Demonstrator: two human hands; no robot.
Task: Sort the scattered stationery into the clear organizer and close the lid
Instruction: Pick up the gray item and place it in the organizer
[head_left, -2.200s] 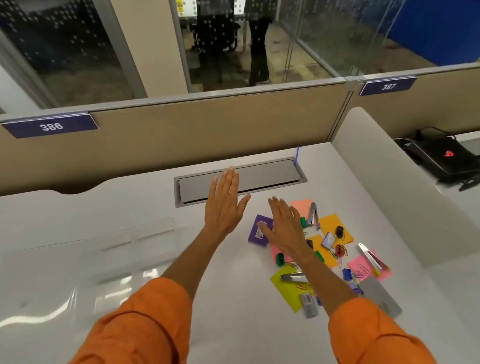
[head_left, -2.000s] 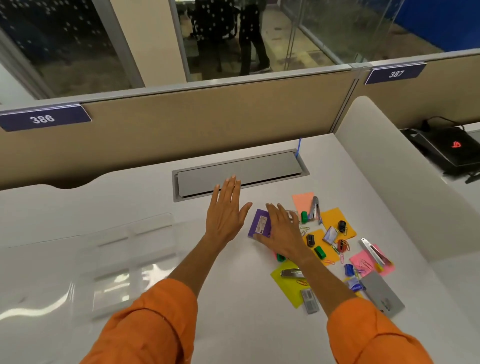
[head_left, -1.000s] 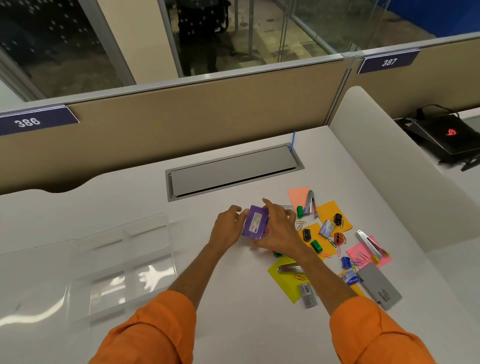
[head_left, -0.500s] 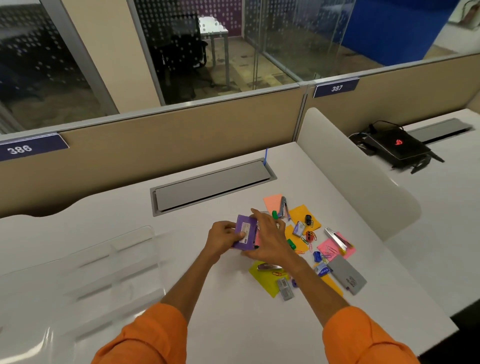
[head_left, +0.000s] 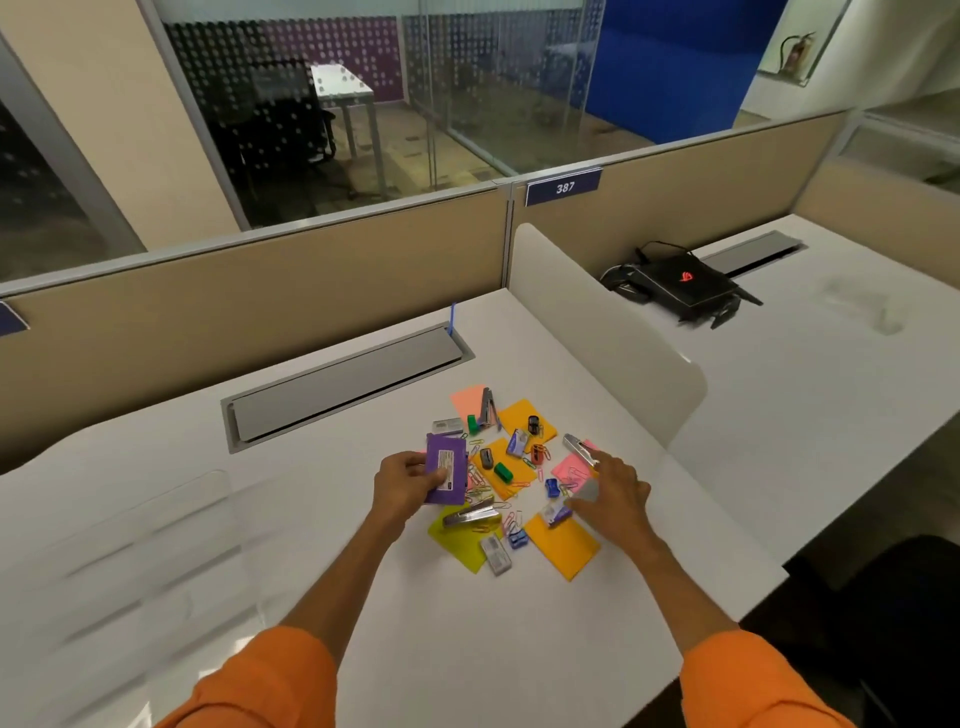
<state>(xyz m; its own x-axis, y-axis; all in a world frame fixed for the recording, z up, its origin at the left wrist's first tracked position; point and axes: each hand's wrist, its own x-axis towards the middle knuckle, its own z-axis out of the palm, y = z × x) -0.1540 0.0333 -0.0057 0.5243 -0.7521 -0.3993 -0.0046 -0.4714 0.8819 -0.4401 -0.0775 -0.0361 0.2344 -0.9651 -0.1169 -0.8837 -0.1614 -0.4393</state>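
1. since half a second ago the right hand (head_left: 613, 486) has let go of the flat purple rectangular pack with a white label (head_left: 445, 469) and gone to the right side of the pile; the left hand (head_left: 404, 480) alone holds the pack now.
2. left hand: fingers and thumb closed on the pack's left edge, the pack raised and tilted just left of the pile.
3. right hand: fingers spread and bent downward, fingertips at a grey flat card (head_left: 588, 490) and a pink square sticky note (head_left: 571, 467); whether it grips anything i cannot tell.
4. between the two hands lie coloured wire paper clips (head_left: 511, 519), a green binder clip (head_left: 503, 472) and a blue binder clip (head_left: 552, 487) on orange sticky notes (head_left: 563, 545).
5. just below the left hand a silver metal stapler (head_left: 470, 514) rests on a yellow-green sticky note (head_left: 460, 540).
6. far left of the left hand, the clear plastic organizer (head_left: 156, 525) sits blurred on the white desk (head_left: 467, 623), well apart from the pile.
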